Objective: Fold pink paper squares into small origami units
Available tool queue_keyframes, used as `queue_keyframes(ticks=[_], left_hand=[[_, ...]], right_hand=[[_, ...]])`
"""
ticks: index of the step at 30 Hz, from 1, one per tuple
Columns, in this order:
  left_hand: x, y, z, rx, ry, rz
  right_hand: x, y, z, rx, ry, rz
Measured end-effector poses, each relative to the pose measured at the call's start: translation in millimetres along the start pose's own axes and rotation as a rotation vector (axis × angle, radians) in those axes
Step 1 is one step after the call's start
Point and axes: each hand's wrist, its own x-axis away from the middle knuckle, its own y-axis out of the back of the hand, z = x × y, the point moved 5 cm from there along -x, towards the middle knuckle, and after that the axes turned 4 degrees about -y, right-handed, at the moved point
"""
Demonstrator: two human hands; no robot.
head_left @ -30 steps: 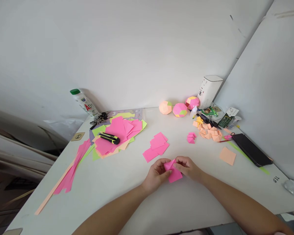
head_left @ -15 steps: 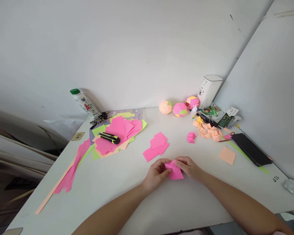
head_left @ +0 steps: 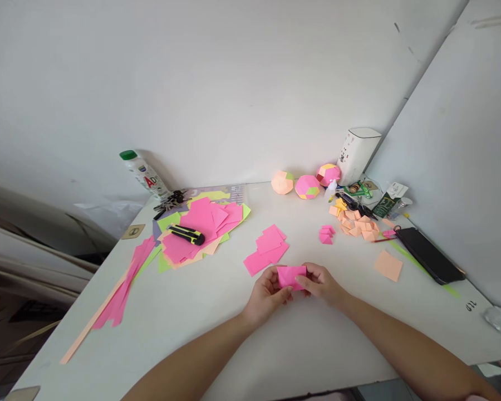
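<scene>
Between my two hands is a pink sheet of paper, folded into a wide rectangle and held just above the table. My left hand grips its left side, thumb at the lower edge. My right hand pinches the right side, its thumb on the front face and the fingers behind, partly hidden. Just beyond my left hand lie several loose pink paper pieces. A small stack of folded pink units sits farther back to the right, near a heap of folded peach units.
On the left, a box cutter rests on a pile of coloured papers, with long paper strips beside it. Three paper balls stand by the wall. A black phone and a peach square lie at right.
The pink paper has gone from a taller shape with a low hanging edge to a flatter, wider rectangle. My right thumb has moved down onto its front.
</scene>
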Motion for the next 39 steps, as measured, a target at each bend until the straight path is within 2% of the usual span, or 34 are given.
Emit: queue_keyframes(ticks=[2, 4, 6, 8, 10, 13, 17, 26, 30, 35, 39], left_hand=[[0, 2.0, 0, -0.013, -0.009, -0.055], [-1, 7.9, -1, -0.002, -0.027, -0.177], [0, 11.3, -1, 0.004, -0.019, -0.236], [1, 8.8, -1, -0.027, 0.008, -0.165], [3, 3.5, -3, -0.078, 0.014, -0.043], [5, -1.9, -8, -0.139, -0.013, 0.065], [2, -0.7, -6, -0.14, 0.022, 0.044], [0, 0.2, -2, -0.045, 0.056, -0.015], [-1, 0.2, -3, -0.039, 0.055, -0.03], [-1, 0.1, -1, -0.047, 0.075, -0.018], [1, -0.3, -3, -0.067, 0.099, -0.002]], right_hand=[[1, 1, 1, 0.006, 0.019, -0.035], [2, 3, 4, 0.023, 0.052, -0.084], [4, 5, 9, 0.078, 0.127, -0.174], [8, 7, 19, 0.2, 0.276, -0.278], [12, 4, 28, 0.353, 0.479, -0.332], [18, -3, 35, 0.532, 0.723, -0.298], [18, -9, 32, 0.654, 0.831, -0.22], [17, -10, 29, 0.66, 0.797, -0.21], [13, -7, 28, 0.546, 0.658, -0.195], [6, -4, 20, 0.326, 0.423, -0.112], [5, -4, 18, 0.247, 0.331, -0.094]])
